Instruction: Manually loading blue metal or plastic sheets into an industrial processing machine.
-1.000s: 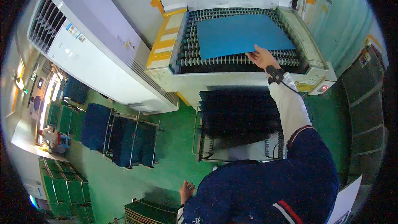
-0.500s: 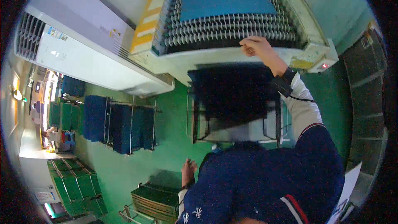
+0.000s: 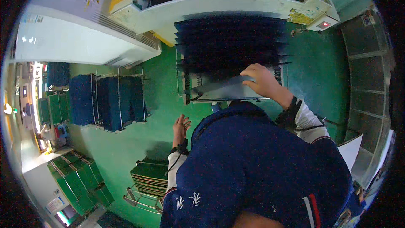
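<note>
Right hand (image 3: 270, 86) over rack's (image 3: 231, 92) near end, grip spread.
Dark sheets (image 3: 230, 42) stand in rack, just by the grip; can't tell if touching. Left hand (image 3: 180, 130) left of rack, grip loosely parted. Roller machine (image 3: 211, 9) just beyond rack.

Two white stitched characters (image 3: 195, 199) show clearly on the dark blue top (image 3: 253, 152). Little yellow stickers (image 3: 92, 3) and a pale blue sticker (image 3: 33, 18) are on the big white cabinet (image 3: 55, 40). A white sign (image 3: 56, 205) hangs on a pale wall (image 3: 37, 183) at the lower left. The writing on these is too small to read.
</note>
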The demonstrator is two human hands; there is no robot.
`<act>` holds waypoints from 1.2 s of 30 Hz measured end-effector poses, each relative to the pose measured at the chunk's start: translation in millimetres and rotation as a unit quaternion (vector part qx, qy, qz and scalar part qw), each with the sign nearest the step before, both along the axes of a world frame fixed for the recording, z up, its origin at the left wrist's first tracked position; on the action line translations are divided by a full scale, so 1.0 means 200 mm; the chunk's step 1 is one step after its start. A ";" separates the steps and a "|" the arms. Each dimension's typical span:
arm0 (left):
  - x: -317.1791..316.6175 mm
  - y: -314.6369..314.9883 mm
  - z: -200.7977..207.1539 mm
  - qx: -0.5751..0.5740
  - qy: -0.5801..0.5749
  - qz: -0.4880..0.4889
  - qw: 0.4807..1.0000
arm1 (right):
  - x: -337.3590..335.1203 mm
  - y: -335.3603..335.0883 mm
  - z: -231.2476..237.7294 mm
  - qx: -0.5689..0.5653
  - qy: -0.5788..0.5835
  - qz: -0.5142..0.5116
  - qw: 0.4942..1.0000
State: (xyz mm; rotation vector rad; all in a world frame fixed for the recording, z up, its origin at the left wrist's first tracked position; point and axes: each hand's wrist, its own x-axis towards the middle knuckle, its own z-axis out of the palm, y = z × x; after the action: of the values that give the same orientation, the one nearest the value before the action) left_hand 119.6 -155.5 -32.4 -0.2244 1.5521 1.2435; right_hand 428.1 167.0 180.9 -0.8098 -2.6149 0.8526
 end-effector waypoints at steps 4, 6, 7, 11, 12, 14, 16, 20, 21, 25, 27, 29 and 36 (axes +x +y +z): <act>-0.01 -0.11 -0.01 -0.013 -0.001 -0.008 1.000 | -0.06 -0.06 -0.06 0.073 -0.030 -0.016 0.997; -0.02 -0.17 -0.01 -0.037 -0.005 -0.006 0.999 | -0.10 -0.06 -0.12 0.123 -0.041 0.009 0.992; -0.02 -0.20 -0.01 -0.050 -0.007 -0.007 0.999 | -0.12 -0.07 -0.16 0.108 -0.097 0.020 0.989; -0.03 -0.30 -0.03 -0.073 -0.004 0.009 0.997 | -0.20 -0.13 -0.33 0.081 -0.199 0.058 0.975; -0.03 -0.31 -0.04 -0.072 -0.002 0.011 0.997 | -0.20 -0.15 -0.34 0.068 -0.225 0.061 0.970; -0.05 -0.34 -0.09 -0.073 -0.002 0.009 0.997 | -0.21 -0.15 -0.31 0.065 -0.217 0.050 0.973; -0.06 -0.34 -0.14 -0.081 -0.010 0.009 0.997 | -0.22 -0.15 -0.20 0.060 -0.213 0.039 0.974; -0.08 -0.34 -0.22 -0.043 -0.022 -0.013 0.999 | -0.18 -0.11 0.23 0.058 -0.201 0.019 0.978; -0.08 -0.33 -0.23 -0.029 -0.021 -0.019 0.999 | -0.16 -0.10 0.33 0.066 -0.186 0.018 0.980; -0.11 -0.23 -0.22 -0.036 -0.029 -0.046 0.998 | -0.01 0.01 0.71 0.085 -0.081 -0.023 0.993; -0.11 -0.16 -0.20 -0.039 -0.021 -0.058 0.997 | 0.10 0.07 0.83 0.102 0.002 -0.053 0.993; -0.10 -0.10 -0.17 -0.042 -0.014 -0.067 0.997 | 0.20 0.09 0.88 -0.009 0.114 -0.183 0.976; -0.15 -0.02 -0.12 -0.029 -0.005 -0.068 0.997 | 0.26 0.32 0.67 -0.391 0.525 -0.324 0.683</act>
State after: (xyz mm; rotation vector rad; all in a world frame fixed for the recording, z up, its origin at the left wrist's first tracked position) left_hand 88.7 -159.0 -56.6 -0.1580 1.5698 1.0907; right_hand 479.2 230.8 315.8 -0.9037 -0.8027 1.5522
